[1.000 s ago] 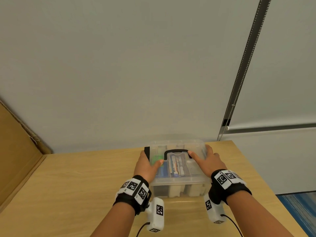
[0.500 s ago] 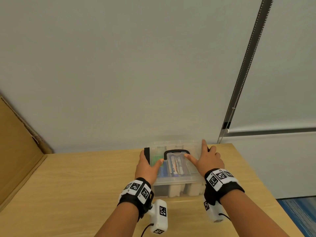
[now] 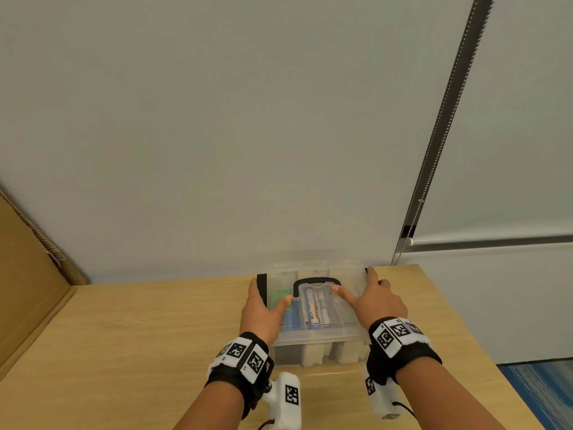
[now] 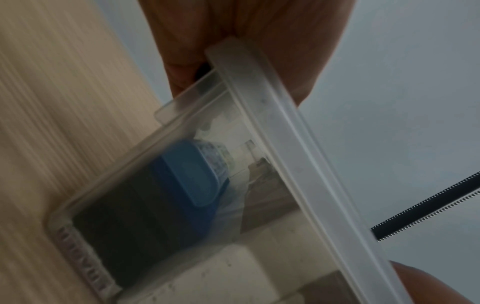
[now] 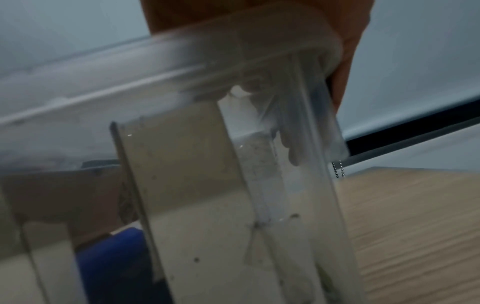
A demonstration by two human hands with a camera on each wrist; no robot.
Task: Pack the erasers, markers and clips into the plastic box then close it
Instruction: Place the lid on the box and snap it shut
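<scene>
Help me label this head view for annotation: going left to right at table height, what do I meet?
cardboard panel → left hand → black lid handle → right hand → blue carpet

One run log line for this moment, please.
plastic box: on table, lid on | left hand: at left latch, thumb on lid | right hand: at right end, thumb on lid
</scene>
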